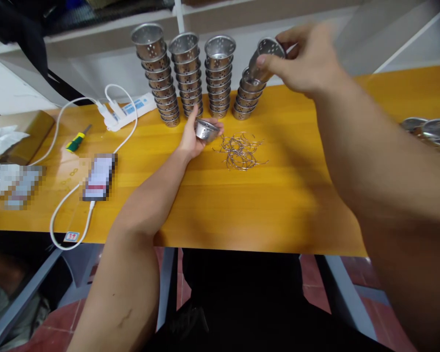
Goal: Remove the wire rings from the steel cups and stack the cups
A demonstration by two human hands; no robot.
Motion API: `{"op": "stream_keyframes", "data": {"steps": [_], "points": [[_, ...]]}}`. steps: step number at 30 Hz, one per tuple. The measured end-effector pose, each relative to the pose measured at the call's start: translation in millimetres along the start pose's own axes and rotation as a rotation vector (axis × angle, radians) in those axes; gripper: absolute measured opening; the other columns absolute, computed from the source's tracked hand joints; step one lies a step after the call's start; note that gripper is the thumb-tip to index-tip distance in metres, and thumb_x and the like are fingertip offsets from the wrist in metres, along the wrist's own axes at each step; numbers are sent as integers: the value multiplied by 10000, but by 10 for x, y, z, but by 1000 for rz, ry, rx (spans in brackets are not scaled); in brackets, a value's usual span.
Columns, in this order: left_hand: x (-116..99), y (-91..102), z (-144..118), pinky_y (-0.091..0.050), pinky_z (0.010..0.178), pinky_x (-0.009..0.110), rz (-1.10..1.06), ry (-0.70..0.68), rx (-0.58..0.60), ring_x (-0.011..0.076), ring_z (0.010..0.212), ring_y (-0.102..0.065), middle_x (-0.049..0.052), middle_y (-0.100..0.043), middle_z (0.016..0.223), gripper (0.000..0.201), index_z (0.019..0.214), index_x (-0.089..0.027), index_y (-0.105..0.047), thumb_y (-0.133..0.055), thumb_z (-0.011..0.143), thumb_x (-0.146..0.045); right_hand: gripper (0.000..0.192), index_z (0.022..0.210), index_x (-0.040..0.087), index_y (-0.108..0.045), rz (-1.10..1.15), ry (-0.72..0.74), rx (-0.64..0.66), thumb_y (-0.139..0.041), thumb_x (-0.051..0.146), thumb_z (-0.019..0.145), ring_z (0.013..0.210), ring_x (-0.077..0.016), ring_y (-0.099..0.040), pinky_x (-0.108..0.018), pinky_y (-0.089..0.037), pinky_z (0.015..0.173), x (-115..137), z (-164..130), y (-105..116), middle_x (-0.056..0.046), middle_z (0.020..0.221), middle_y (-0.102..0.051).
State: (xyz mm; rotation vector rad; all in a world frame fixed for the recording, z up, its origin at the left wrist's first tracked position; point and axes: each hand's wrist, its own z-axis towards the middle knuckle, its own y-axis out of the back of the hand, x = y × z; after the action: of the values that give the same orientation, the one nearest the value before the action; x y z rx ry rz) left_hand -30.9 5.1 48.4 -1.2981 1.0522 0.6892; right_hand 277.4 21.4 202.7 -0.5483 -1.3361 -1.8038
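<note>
My left hand [195, 134] is closed around a small perforated metal cup [207, 130], held tilted just above the table. Up at the right, my right hand [306, 61] grips another perforated metal cup [264, 58] between thumb and fingers. That cup is at the top of the shortest stack [248, 95]; whether it rests in the stack or hangs just over it I cannot tell. Three taller stacks of the same cups, the left [161, 80], the middle [188, 73] and the right [219, 78], stand beside it. A tangle of thin bent wires [241, 151] lies in front of them.
At the left are a white power strip [139, 106] with cables, a green and yellow screwdriver [76, 142], a phone [100, 176] on a charging cable and a cardboard box [36, 132]. Several shiny metal pieces [438, 131] lie at the far right. A wall rises behind the stacks.
</note>
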Motion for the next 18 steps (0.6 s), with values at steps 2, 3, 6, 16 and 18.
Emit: {"op": "stream_keyframes", "data": {"steps": [2, 3, 6, 16, 18], "points": [[-20, 11, -39, -815, 1113, 563, 17, 28, 25, 417, 1283, -951, 158, -965, 1019, 991, 1233, -228, -952, -572, 1089, -1132, 320, 1267, -11, -969, -220, -45, -87, -1060, 272, 1150, 916, -119, -432, -358, -362, 860, 150, 117, 20, 23, 949, -565], [-24, 7, -62, -819, 1049, 563, 27, 42, 37, 415, 1233, -959, 160, -964, 1024, 1011, 1242, -225, -946, -560, 1080, -1145, 406, 1348, -43, -979, -286, -87, -65, -1082, 292, 1142, 933, -121, -448, -360, -369, 876, 205, 150, -3, 12, 974, -581], [-13, -23, -100, -792, 857, 507, 47, 62, 55, 374, 1045, -973, 156, -956, 1073, 1002, 1213, -209, -919, -618, 1041, -1149, 532, 1451, -69, -981, -360, -183, 16, -1106, 340, 1135, 931, -132, -465, -374, -422, 907, 279, 177, -104, -17, 994, -617], [42, -51, -55, -806, 979, 505, 69, 35, 69, 400, 1168, -979, 137, -944, 1022, 849, 1278, -239, -928, -784, 1035, -1040, 505, 1512, -95, -918, -231, -170, 48, -1068, 256, 1182, 962, -144, -492, -402, -489, 1003, 49, 311, -204, -76, 1108, -722], [62, -35, -40, -810, 962, 497, 61, 22, 72, 393, 1163, -979, 141, -946, 1039, 862, 1310, -239, -919, -805, 1021, -1043, 586, 1602, -126, -837, -136, -75, 71, -1041, 232, 1185, 1057, -198, -536, -461, -529, 1127, -151, 385, -257, -164, 1270, -760]]}}
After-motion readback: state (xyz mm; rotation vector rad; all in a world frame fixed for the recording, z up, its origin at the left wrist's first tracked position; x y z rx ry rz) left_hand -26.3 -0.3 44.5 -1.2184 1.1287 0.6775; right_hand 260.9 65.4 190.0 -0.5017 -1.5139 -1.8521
